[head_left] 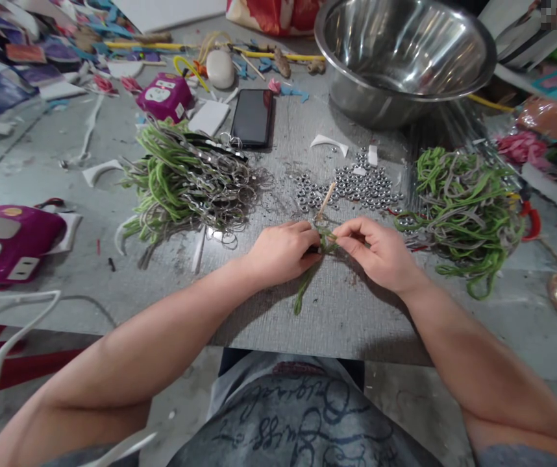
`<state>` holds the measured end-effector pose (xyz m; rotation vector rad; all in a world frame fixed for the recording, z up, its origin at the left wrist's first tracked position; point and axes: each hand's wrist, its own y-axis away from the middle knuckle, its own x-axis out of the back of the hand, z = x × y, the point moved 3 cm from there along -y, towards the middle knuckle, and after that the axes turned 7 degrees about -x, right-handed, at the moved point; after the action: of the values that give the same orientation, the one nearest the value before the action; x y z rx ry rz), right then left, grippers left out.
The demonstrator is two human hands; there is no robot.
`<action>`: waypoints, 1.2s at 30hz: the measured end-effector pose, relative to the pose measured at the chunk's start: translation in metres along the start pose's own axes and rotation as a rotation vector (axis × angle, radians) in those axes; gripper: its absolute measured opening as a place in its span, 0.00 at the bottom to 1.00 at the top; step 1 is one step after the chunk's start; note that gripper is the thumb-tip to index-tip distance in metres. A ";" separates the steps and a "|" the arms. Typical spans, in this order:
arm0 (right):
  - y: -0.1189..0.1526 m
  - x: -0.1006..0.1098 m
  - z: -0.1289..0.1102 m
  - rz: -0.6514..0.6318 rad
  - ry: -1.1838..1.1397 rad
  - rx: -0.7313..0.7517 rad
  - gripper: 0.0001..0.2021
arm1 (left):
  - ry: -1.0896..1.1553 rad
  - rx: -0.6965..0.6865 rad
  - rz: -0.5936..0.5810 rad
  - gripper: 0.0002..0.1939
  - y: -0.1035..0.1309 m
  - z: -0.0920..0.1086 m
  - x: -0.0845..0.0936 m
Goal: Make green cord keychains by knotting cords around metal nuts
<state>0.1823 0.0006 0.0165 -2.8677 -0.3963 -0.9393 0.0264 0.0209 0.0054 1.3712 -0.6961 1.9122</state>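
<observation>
Between my two hands, close to the table's front edge, is a green cord (300,299) with its looped end hanging toward me. My left hand (285,251) is closed on it, the fingertips curled under. The thumb and forefinger of my right hand (376,250) pinch the cord just to the right. A thin wooden stick (326,198) slants up beyond my fingers; whether either hand touches it I cannot tell. Past it lie many small shiny metal rings (363,187). A bundle of green and grey cords with metal chain pieces (191,178) lies left of my hands.
A pile of green and grey cords (466,207) lies at the right. A large steel bowl (380,110) stands behind the rings, near a dark phone (252,117). Purple devices (165,97) and a white cable (3,350) are on the left. Scraps line the back.
</observation>
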 end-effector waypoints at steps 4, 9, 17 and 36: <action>-0.002 -0.010 0.011 0.083 -0.072 -0.060 0.06 | -0.005 0.011 -0.001 0.08 0.000 0.000 -0.001; -0.003 -0.017 0.014 0.074 0.155 0.010 0.06 | -0.010 0.007 0.012 0.07 0.000 -0.002 -0.003; -0.004 -0.017 0.010 0.036 0.401 0.175 0.08 | -0.012 -0.015 0.012 0.08 0.000 -0.003 -0.002; -0.002 -0.015 0.005 -0.066 0.474 0.129 0.13 | 0.021 -0.015 -0.047 0.07 0.001 -0.005 0.003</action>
<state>0.1729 0.0000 0.0031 -2.4218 -0.4794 -1.4919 0.0225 0.0248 0.0066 1.3446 -0.6618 1.8784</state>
